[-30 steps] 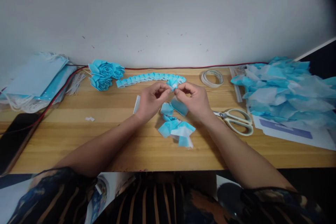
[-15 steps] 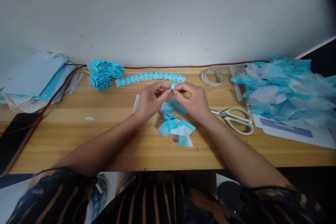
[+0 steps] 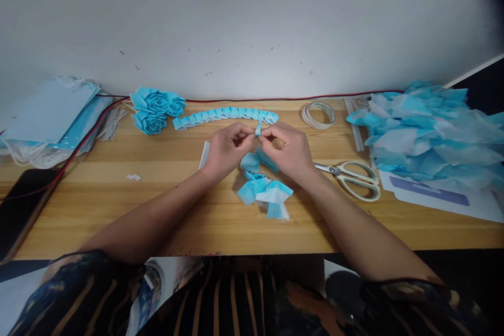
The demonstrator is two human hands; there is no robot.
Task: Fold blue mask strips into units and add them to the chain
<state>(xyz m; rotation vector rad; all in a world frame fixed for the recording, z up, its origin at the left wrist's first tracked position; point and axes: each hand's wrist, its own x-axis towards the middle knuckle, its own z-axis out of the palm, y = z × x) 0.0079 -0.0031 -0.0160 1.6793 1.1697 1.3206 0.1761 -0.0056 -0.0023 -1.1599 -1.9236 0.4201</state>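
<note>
My left hand (image 3: 230, 148) and my right hand (image 3: 286, 149) meet over the middle of the table, both pinching a small folded piece of blue-and-white fabric (image 3: 258, 129). Its lower part is hidden by my fingertips. Just beyond lies a curved row of folded blue pieces (image 3: 226, 114). Below my hands are loose crumpled blue-and-white fabric pieces (image 3: 262, 189). Scissors (image 3: 354, 178) with cream handles rest beside my right wrist, their tips partly covered by it. A white strip (image 3: 204, 155) shows next to my left hand.
Blue fabric flowers (image 3: 155, 109) stand at the back left, near flat blue face masks (image 3: 51, 110) and thin white strips (image 3: 112, 123). A phone (image 3: 23, 205) lies at the left edge. Behind my right hand is a tape roll (image 3: 318, 115); a fabric pile (image 3: 433, 136) fills the right.
The small folded piece between my fingertips has tilted slightly and shifted a little to the left. Both hands keep their pinch in nearly the same place.
</note>
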